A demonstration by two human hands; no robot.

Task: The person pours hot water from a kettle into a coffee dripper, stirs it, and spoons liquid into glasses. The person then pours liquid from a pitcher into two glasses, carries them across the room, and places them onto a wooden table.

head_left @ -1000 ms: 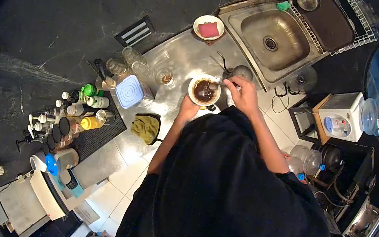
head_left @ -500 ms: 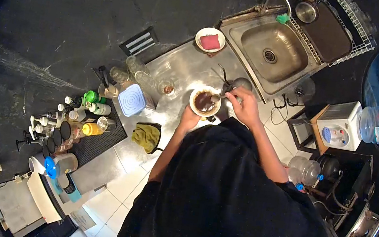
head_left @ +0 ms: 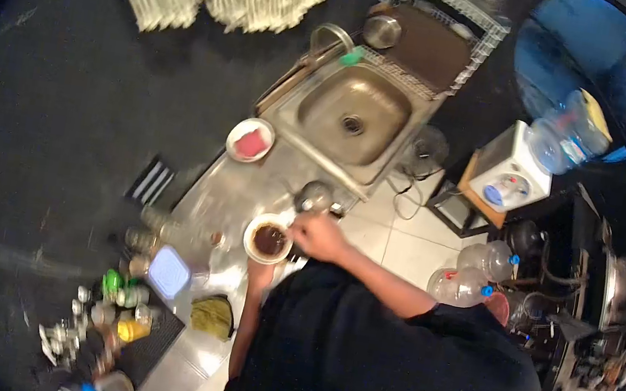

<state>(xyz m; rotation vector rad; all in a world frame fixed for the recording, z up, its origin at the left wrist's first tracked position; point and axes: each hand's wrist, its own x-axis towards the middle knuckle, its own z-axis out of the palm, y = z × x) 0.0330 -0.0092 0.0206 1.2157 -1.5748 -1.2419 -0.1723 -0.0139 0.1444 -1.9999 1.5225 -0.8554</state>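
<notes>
- Your left hand point(head_left: 261, 273) is closed around the near side of a white cup point(head_left: 248, 236), which sits in front of your body, over the metal tabletop point(head_left: 207, 200); whether its base touches the surface, you cannot tell from this angle.
- Your right hand point(head_left: 320, 237) is curled at the cup's right rim, fingers drawn together — it is blurred, so you cannot tell what it grips.
- Inside the cup you have a dark brown liquid point(head_left: 270, 239), with a lighter ring along its edge.
- Just beyond your right hand stands a rounded metal pot point(head_left: 316, 194), near the sink point(head_left: 326, 108).
- Farther up the tabletop, you see a white bowl point(head_left: 237, 136) holding a pinkish-red sponge point(head_left: 253, 143).
- To your left lies an olive-green cloth point(head_left: 211, 316) — beyond it, a container with a pale blue lid point(head_left: 170, 271) and a yellow bottle point(head_left: 132, 330).
</notes>
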